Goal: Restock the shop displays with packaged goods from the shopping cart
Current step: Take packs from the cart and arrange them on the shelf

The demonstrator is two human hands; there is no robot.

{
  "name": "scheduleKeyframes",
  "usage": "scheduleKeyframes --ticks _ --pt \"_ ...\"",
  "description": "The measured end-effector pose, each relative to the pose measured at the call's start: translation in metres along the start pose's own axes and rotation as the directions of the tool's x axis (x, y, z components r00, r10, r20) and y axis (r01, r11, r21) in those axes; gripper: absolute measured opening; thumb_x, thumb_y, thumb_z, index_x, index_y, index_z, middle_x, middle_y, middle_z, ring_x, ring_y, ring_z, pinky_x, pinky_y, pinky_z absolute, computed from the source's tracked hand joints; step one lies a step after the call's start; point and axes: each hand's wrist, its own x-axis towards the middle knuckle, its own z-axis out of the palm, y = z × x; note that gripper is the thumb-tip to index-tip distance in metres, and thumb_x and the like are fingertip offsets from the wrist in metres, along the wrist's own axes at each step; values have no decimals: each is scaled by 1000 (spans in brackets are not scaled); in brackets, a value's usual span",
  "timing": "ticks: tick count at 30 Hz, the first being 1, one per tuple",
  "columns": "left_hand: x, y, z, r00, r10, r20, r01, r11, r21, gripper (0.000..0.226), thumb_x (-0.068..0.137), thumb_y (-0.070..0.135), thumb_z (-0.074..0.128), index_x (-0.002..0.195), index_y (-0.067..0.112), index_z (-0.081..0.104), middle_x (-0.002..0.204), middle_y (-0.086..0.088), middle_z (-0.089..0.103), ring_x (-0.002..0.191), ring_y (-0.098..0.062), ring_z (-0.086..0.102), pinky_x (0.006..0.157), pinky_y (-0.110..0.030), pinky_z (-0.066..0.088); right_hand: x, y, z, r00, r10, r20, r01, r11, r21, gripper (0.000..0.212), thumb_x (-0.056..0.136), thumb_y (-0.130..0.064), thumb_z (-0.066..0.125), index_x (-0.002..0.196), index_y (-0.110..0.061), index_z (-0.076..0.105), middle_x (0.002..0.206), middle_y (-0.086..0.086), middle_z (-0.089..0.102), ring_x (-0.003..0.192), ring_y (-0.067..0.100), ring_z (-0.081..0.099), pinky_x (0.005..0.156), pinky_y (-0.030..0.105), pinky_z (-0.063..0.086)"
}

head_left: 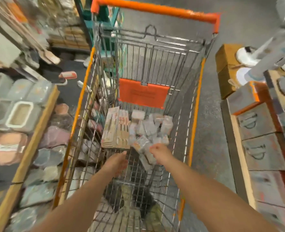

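A wire shopping cart (195, 118) with orange trim stands in front of me, and both my arms reach down into it. A stack of flat boxed packs (115, 129) lies on the cart floor, with several small clear-wrapped packets (152, 126) heaped to its right. My left hand (117, 162) hovers just below the boxed stack, fingers extended and holding nothing. My right hand (158, 152) curls over a small packet (142, 144) at the near edge of the heap; motion blur hides how firmly it grips.
A wooden-edged display (36, 131) with tubs and wrapped goods runs along the left. On the right stands a low shelf of grey boxes (257, 123) and a brown carton (225, 71). A person's white shoes (245, 56) stand beyond it. Grey floor lies ahead of the cart.
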Motion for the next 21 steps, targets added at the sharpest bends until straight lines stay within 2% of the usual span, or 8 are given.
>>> scheduleKeyframes --ticks 2,4,7,9,11,15,18,21 --pt "25 2 -1 999 -48 1 48 998 -49 31 101 41 50 104 11 57 100 -7 63 92 -24 63 77 -33 45 24 1 2 997 21 -68 -19 999 33 16 97 -23 56 90 -11 65 82 0 55 79 17 52 64 26 38" --pt "56 5 0 995 -84 49 89 991 -103 31 101 41 48 106 12 57 96 -6 65 78 -15 64 70 -28 49 58 3 5 991 41 -129 -32 997 72 27 96 -31 59 114 -11 63 99 2 57 92 17 52 74 25 37" --pt "84 2 -2 986 -110 123 127 981 -144 45 102 40 48 139 14 48 139 -12 54 128 -27 53 110 -43 39 99 16 15 980 55 -190 -45 997 55 29 94 -37 62 109 -12 63 97 1 58 93 17 54 67 26 35" --pt "99 -1 -1 987 -83 141 105 981 -161 50 99 38 52 142 15 42 146 -10 47 136 -30 45 114 -45 33 122 26 27 974 51 -219 -44 998 37 32 93 -42 62 109 -14 61 100 1 58 98 21 56 70 27 37" --pt "116 -4 8 986 -68 154 97 978 -186 44 97 39 55 136 22 43 138 -2 50 133 -28 46 114 -46 34 140 35 34 962 48 -269 -30 997 72 47 87 -51 64 116 -15 63 107 2 61 103 22 58 77 26 38" --pt "155 -1 40 996 -59 72 70 983 -168 32 94 48 58 118 32 44 102 13 55 92 -12 54 86 -35 43 163 49 34 922 73 -380 -24 991 133 36 91 -40 64 110 -9 67 102 6 68 91 22 63 62 24 40" --pt "174 -3 64 996 -92 -10 86 956 -280 30 90 34 69 114 23 52 100 5 60 82 -11 57 73 -27 42 154 64 36 876 109 -470 -42 988 149 42 90 -41 66 117 -10 60 110 6 61 99 22 58 79 28 45" --pt "182 -9 74 993 -76 -94 44 952 -304 18 88 24 73 99 21 59 93 3 65 74 -5 58 62 -23 42 136 81 50 889 32 -457 -88 991 -103 67 75 -50 76 128 -16 52 118 3 51 106 19 50 90 33 44"
